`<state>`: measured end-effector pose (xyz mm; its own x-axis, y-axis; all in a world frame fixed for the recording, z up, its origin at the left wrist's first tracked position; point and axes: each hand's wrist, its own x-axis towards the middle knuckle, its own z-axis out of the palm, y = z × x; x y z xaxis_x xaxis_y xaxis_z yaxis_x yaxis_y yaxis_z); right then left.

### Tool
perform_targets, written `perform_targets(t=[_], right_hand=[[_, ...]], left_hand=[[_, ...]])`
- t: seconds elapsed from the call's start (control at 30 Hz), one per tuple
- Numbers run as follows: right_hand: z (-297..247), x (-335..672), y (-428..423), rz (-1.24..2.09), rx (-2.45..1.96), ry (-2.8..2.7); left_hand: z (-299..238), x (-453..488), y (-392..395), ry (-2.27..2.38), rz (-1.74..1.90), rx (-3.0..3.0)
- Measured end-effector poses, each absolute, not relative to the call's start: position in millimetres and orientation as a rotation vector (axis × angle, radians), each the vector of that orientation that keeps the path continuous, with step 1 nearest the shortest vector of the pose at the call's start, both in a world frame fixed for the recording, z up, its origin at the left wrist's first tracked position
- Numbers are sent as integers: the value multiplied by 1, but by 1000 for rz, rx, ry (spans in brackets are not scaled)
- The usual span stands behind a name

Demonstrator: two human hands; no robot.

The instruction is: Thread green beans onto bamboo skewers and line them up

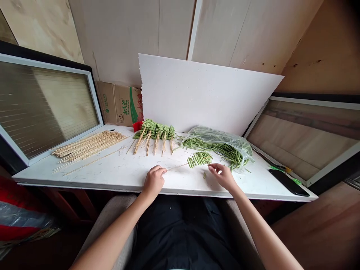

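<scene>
My left hand (154, 182) is closed, pinching the bare end of a thin wooden skewer (177, 166) at the table's front. Short cut green bean pieces (194, 160) sit crosswise in a row on the skewer's far part. More cut pieces (206, 156) lie in a small heap right behind them. My right hand (223, 176) is beside this heap, thumb and forefinger bent close together; whatever is between their tips is too small to make out. One loose bean piece (204, 175) lies on the table between my hands.
Loose skewers (90, 146) lie at left. Filled bean skewers (157, 130) are stacked at the back, before a cardboard box (116, 103) and a white board (202, 93). Long green beans (208, 144) spill from a clear plastic bag (222, 134). A black phone (288, 182) lies at right.
</scene>
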<state>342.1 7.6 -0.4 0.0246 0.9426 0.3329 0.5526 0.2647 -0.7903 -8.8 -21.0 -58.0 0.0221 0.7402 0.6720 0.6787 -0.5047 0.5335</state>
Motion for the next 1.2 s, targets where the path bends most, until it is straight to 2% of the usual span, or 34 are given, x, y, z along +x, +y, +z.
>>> perform_targets(t=[0.13, 0.4, 0.6, 0.8, 1.2], right_hand=[[-1, 333, -1, 431, -1594, -1785], [-5, 325, -2, 419, -1519, -1761], [0, 344, 6, 766, -1328, -1481], [-1, 344, 11, 977, -1113, -1223], [5, 336, 3, 1051, -1042, -1170]], left_hand=[[-58, -9, -21, 1538, 1521, 2206], [-59, -9, -20, 1522, 1545, 2208], [-61, -10, -20, 1528, 1533, 2194], [-62, -11, -20, 1501, 1550, 2211], [-63, -11, -21, 1498, 1503, 2279]])
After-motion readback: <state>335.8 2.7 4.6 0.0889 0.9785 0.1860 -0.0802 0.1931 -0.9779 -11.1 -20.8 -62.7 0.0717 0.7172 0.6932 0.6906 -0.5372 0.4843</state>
